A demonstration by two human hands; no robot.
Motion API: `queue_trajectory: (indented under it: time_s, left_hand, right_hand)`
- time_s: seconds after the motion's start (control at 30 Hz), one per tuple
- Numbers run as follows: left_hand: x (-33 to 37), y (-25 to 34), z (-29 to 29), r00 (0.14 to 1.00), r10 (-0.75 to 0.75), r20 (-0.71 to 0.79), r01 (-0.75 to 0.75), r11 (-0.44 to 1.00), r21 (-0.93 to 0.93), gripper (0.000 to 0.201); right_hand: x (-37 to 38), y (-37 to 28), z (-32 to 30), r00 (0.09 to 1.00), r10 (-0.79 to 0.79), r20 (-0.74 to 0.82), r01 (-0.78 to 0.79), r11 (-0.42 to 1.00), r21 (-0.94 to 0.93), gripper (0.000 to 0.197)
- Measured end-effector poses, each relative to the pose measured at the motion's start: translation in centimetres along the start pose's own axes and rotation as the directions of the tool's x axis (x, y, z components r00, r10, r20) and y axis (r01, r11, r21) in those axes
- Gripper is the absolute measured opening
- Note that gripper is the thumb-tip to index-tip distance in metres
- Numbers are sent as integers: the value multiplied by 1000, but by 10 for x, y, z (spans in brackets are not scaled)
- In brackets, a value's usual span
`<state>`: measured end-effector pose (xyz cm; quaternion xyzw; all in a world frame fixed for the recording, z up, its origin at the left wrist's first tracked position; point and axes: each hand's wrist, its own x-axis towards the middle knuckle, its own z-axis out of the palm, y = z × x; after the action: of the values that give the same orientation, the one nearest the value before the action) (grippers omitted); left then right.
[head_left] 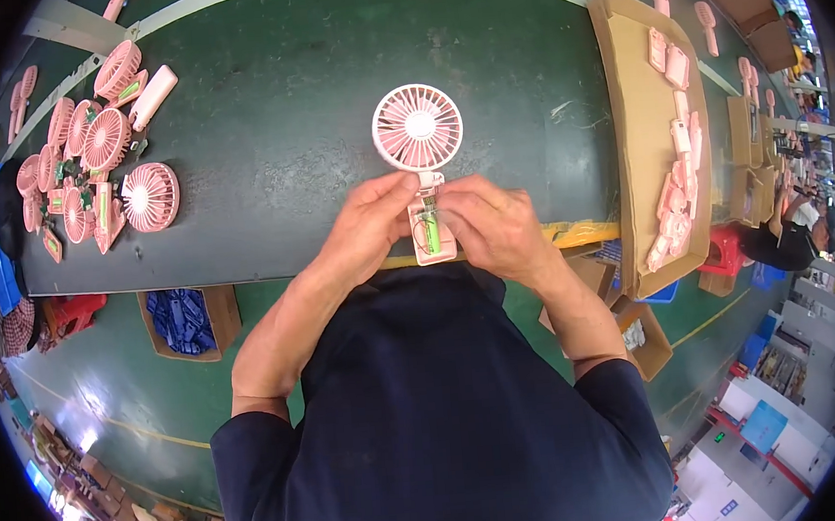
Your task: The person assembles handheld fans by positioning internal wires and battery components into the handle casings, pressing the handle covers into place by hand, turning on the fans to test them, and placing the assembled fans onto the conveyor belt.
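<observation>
A pink handheld fan lies on the dark green workbench in front of me, its round grille pointing away from my body. The back of its handle is off, so a green battery cell and thin wires show inside. My left hand grips the handle's left side near the neck, thumb and fingers closed on it. On the other side, my right hand is closed in a pinch at the inner parts beside the neck. Whatever its fingertips hold there is too small to make out.
Several pink fans, some with handles opened, are heaped at the left of the workbench. At right stands a cardboard tray of pink handle covers. Below the bench edge is a box of blue pieces. A co-worker is at far right.
</observation>
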<state>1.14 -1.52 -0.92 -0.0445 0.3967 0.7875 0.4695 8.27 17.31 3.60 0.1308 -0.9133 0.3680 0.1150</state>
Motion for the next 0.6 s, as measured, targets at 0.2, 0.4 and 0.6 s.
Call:
queue_trajectory:
  time_s: [0.2, 0.4, 0.6]
  left_hand:
    - [1, 5, -1, 998, -41, 55, 43, 999, -31, 37]
    - [0, 5, -2, 996, -63, 55, 63, 998, -8, 36]
    - [0, 7, 3, 997, -63, 50, 64, 998, -15, 36]
  right_hand:
    - [6, 1, -1, 996, 65, -67, -58, 992, 109, 8]
    - [12, 4, -4, 998, 55, -28, -55, 998, -10, 9]
    - [11, 4, -2, 1000, 24, -8, -25, 996, -87, 10]
